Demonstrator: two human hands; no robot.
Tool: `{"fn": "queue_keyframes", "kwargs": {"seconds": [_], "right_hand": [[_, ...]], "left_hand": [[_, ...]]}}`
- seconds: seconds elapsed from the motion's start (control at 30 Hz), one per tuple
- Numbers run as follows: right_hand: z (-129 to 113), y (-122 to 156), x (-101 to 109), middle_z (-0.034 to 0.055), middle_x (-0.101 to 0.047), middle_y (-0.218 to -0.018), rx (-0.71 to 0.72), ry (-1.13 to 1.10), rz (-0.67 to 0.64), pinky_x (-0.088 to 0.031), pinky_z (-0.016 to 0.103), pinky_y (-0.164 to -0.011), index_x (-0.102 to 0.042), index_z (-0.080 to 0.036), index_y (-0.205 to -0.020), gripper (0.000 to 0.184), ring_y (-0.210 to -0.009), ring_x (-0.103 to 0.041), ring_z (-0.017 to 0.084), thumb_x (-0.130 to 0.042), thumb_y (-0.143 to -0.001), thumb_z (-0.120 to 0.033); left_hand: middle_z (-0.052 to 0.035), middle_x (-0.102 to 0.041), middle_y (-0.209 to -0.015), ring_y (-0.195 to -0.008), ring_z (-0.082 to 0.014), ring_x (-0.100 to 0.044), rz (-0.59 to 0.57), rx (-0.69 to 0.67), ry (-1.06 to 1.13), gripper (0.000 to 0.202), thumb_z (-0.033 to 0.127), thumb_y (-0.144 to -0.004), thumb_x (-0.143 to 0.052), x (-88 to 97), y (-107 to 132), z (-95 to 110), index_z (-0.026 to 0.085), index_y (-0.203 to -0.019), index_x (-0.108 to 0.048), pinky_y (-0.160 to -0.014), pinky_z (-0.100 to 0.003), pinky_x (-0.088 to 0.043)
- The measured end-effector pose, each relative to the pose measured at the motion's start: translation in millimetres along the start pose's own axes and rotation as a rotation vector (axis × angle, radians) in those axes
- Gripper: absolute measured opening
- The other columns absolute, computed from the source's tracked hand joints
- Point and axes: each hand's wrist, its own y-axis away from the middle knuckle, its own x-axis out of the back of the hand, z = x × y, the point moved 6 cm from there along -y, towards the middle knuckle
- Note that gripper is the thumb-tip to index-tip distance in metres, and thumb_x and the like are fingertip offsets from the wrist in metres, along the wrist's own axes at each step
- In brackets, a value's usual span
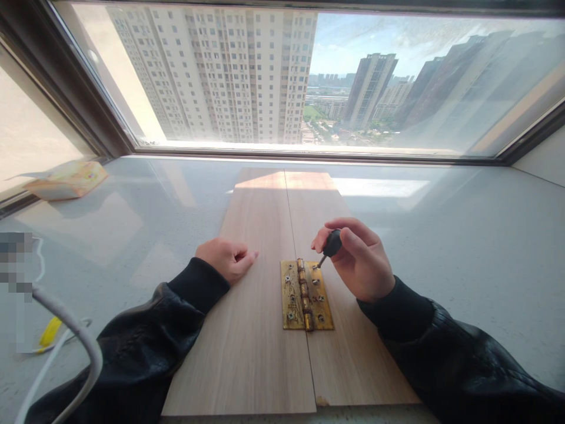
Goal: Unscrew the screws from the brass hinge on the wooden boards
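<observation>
My right hand (pixel 364 259) is closed around the black handle of a short screwdriver (pixel 332 242). The screwdriver slants down to the left, its tip at the top right screw of a brass butt hinge (pixel 303 294). That hinge lies flat across the seam between the left wooden board (pixel 247 341) and the right wooden board (pixel 353 365). Several cross-head screws sit in both hinge leaves, whose surface is worn and stained. Left of the hinge, my left hand (pixel 227 259) rests curled in a loose fist on the left board, with nothing seen in it.
Both boards lie on a pale speckled sill (pixel 477 247) below a large window (pixel 265 76). A soft tissue pack (pixel 68 179) is at the far left. A thick white cable (pixel 90 347) and a yellow item (pixel 50 333) are at the near left, beside a blurred-out patch.
</observation>
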Motion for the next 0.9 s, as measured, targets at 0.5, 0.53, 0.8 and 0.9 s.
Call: {"fn": "queue_keyframes", "kwargs": {"seconds": [0.5,0.53,0.8,0.9], "right_hand": [[-2,1,-8,-0.0036,-0.046,-0.060,-0.068,-0.075,-0.030,-0.033,0.030,-0.057,-0.053,-0.021,-0.070,0.018,-0.055,-0.042,0.012,-0.062,-0.079,-0.034],[-2,1,-6,-0.0024,-0.049,-0.066,-0.047,-0.059,-0.018,-0.036,0.031,-0.060,-0.055,-0.021,-0.069,0.019,-0.060,-0.046,0.012,-0.065,-0.078,-0.033],[0,1,1,0.0013,-0.062,-0.069,0.015,0.029,0.019,-0.042,0.032,-0.062,-0.072,-0.023,-0.090,0.024,-0.064,-0.058,0.015,-0.062,-0.087,-0.044],[1,1,-1,0.0008,-0.062,-0.066,0.002,0.010,0.011,-0.043,0.033,-0.059,-0.071,-0.023,-0.091,0.028,-0.060,-0.058,0.015,-0.055,-0.091,-0.046]], "left_hand": [[0.0016,-0.036,-0.050,-0.053,-0.0129,-0.032,0.008,-0.003,0.003,0.048,0.057,-0.081,-0.041,0.6,1,1,0.019,-0.052,-0.037,-0.057,-0.031,-0.022],[0.0017,-0.035,-0.050,-0.053,-0.0129,-0.032,0.009,-0.004,0.005,0.048,0.057,-0.081,-0.041,0.7,1,1,0.019,-0.052,-0.037,-0.057,-0.031,-0.022],[0.0017,-0.037,-0.050,-0.053,-0.0127,-0.033,0.008,-0.001,0.004,0.048,0.057,-0.081,-0.041,0.9,0,2,0.019,-0.052,-0.037,-0.057,-0.031,-0.022],[0.0017,-0.037,-0.050,-0.053,-0.0128,-0.032,0.011,-0.001,0.001,0.048,0.057,-0.081,-0.041,1.1,0,1,0.019,-0.051,-0.037,-0.057,-0.030,-0.022]]}}
